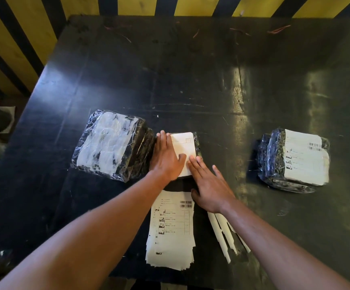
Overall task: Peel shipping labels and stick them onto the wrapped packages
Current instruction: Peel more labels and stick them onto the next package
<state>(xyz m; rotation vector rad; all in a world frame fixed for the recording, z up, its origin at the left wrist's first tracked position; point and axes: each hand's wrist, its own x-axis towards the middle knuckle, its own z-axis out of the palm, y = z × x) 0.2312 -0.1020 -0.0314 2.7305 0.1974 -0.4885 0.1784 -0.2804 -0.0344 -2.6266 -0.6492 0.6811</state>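
The middle package at frame centre is mostly hidden under the left hand and right hand — only a dark wrapped edge shows beside its label, whose print is too faint to read. Text on the label stack below is too small to make out. Both forearms are cut off by the bottom edge

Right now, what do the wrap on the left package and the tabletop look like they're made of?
Left package: clear, glossy plastic film, judging by its crinkles and bright glints, over a dark bundle; the whitish patch under the film looks like paper or tape. Table: hard, dark and semi-glossy, scratched and reflective; probably painted board or metal, I can't tell which.
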